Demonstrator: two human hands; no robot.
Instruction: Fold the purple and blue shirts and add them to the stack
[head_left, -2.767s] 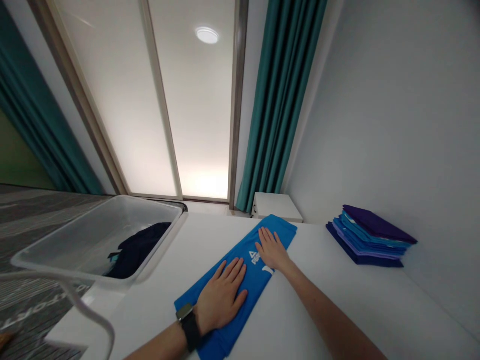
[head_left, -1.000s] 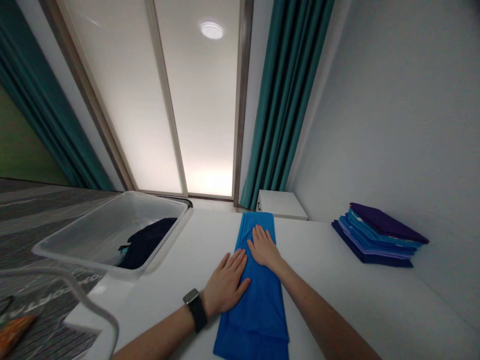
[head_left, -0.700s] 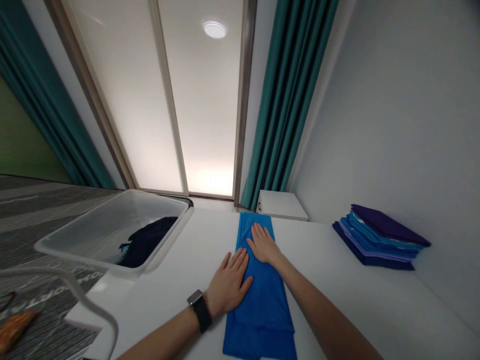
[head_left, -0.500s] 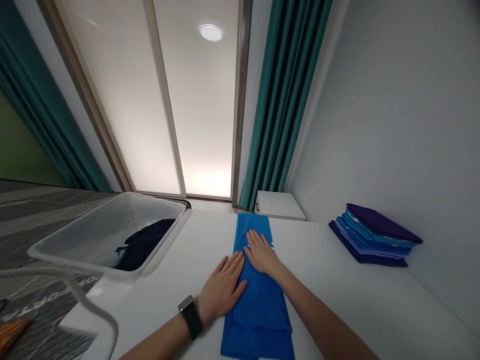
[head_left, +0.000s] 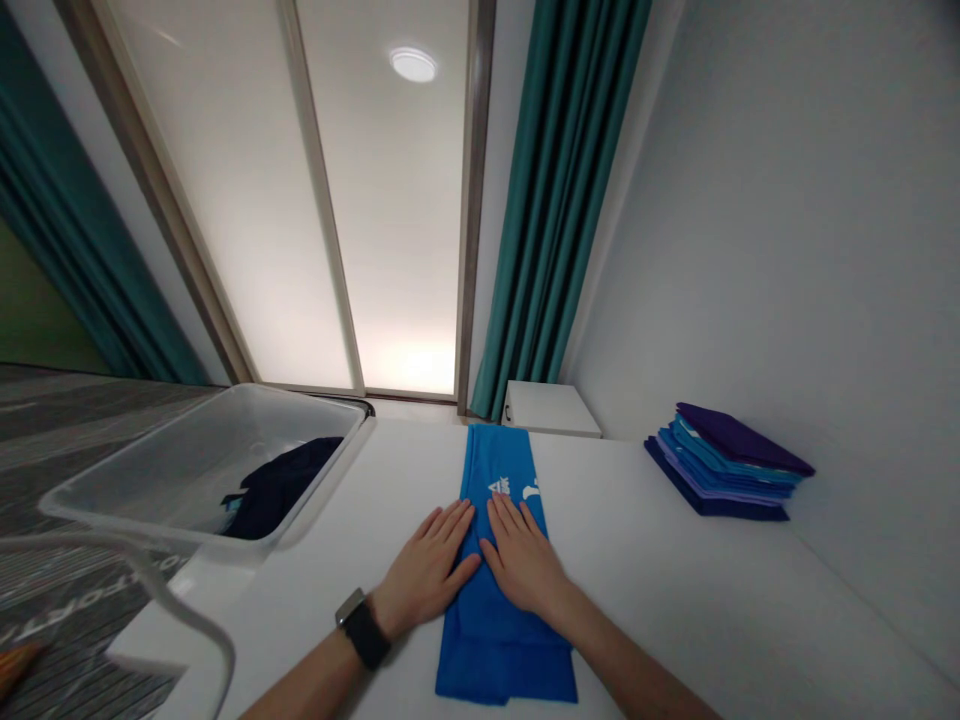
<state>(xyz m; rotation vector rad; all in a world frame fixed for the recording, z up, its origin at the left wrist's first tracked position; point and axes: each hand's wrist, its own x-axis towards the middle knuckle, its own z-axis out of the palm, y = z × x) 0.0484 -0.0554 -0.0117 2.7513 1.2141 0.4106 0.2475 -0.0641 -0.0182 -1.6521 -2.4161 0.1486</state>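
Note:
A bright blue shirt (head_left: 496, 462), folded into a long narrow strip with a white logo near its far end, lies lengthwise on the white table (head_left: 645, 580). My left hand (head_left: 426, 572), a dark watch on its wrist, rests flat and open on the strip's left edge, fingers stretched out. Beside it my right hand (head_left: 523, 560) presses flat and open on the middle of the strip. Both hands sit side by side, nearly touching, and hold nothing.
A stack of folded blue and purple clothes (head_left: 724, 462) sits at the right by the wall. A clear plastic bin (head_left: 142, 475) with dark garments (head_left: 276, 486) stands at the left. A small white cabinet (head_left: 551, 408) and teal curtains (head_left: 559, 200) are beyond the table.
The strip, slanted 2.8 s ago, now lies straight. Both hands have since slid back along it toward me, the right one uncovering the white logo.

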